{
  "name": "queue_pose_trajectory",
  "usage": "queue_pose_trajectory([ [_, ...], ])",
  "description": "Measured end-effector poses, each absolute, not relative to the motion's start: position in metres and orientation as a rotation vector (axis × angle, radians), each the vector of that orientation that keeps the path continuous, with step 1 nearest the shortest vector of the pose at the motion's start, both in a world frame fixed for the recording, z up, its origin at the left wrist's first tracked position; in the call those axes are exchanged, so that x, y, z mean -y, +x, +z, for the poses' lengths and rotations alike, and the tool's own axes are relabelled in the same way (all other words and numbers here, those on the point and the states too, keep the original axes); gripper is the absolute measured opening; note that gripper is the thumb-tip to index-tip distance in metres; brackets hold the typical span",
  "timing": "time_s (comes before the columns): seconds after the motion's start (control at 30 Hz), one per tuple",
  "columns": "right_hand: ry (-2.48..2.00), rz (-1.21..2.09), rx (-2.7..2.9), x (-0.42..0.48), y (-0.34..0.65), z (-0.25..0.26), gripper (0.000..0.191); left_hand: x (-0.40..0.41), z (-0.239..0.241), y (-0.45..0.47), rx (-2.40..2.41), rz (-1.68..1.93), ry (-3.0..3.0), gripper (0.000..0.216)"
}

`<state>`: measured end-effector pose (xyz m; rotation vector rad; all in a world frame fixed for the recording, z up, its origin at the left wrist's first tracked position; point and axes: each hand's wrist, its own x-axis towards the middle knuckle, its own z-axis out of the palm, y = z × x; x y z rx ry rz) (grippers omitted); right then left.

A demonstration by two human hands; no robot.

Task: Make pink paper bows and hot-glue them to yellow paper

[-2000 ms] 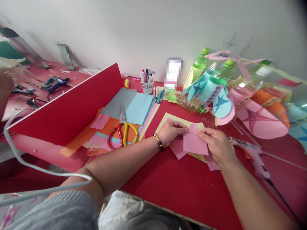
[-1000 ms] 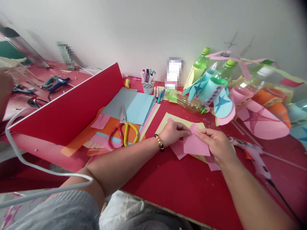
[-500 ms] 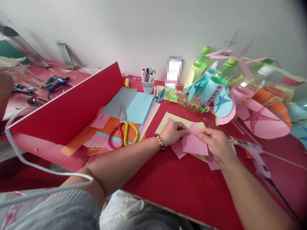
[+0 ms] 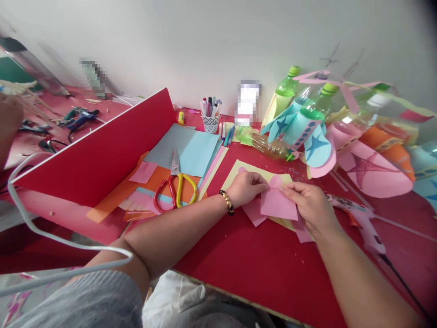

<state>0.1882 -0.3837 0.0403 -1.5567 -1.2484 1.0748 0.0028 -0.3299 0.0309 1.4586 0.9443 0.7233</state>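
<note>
A small piece of pink paper [image 4: 279,204] is pinched at its upper edge between my two hands. My left hand [image 4: 246,186], with a beaded bracelet [image 4: 226,202] at the wrist, grips its upper left corner between thumb and fingers. At the upper right corner, my right hand [image 4: 309,202] closes thumb and forefinger on the same piece. Beneath lie more pink paper pieces [image 4: 254,214] and a pale yellow sheet [image 4: 235,172], partly hidden by my hands. Scissors [image 4: 175,182] with one red and one yellow handle rest on coloured paper left of my left hand.
Behind stand a marker cup [image 4: 210,124], a phone [image 4: 248,104] and a bottle lying down [image 4: 266,143]. Paper-decorated bottles [image 4: 314,116] crowd the right. A glue gun [image 4: 367,223] lies beside my right hand. A red board [image 4: 102,159] divides the left; another person's hand [image 4: 10,118] shows beyond.
The pink piece and my hands have barely shifted; its lower edge sits slightly farther right and higher. At far left, the other person's hand has come further into view.
</note>
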Motion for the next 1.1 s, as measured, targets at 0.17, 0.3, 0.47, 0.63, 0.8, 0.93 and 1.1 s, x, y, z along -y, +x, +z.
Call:
queue_pose_trajectory([
  [0.17, -1.577, 1.074, 1.244, 0.384, 0.187, 0.043, 0.023, 0.331, 0.032, 0.003, -0.936, 0.725, 1.411, 0.012],
  [0.3, -1.570, 1.062, 1.318, 0.385, 0.183, 0.042, 0.024, 0.334, 0.031, 0.004, -0.890, 0.731, 1.416, 0.014],
  [0.47, -1.562, 1.068, 1.363, 0.386, 0.180, 0.042, 0.025, 0.336, 0.032, 0.005, -0.888, 0.739, 1.469, 0.015],
  [0.63, -1.580, 1.043, 1.288, 0.384, 0.185, 0.042, 0.023, 0.332, 0.033, 0.004, -0.895, 0.728, 1.366, 0.010],
  [0.8, -1.531, 1.074, 1.211, 0.383, 0.191, 0.037, 0.022, 0.330, 0.031, 0.004, -0.886, 0.742, 1.290, 0.009],
  [0.93, -1.532, 1.095, 1.167, 0.382, 0.189, 0.037, 0.022, 0.331, 0.030, 0.005, -0.863, 0.759, 1.227, 0.007],
  [1.1, -1.528, 1.108, 1.150, 0.382, 0.189, 0.036, 0.024, 0.331, 0.031, 0.006, -0.842, 0.781, 1.148, 0.005],
])
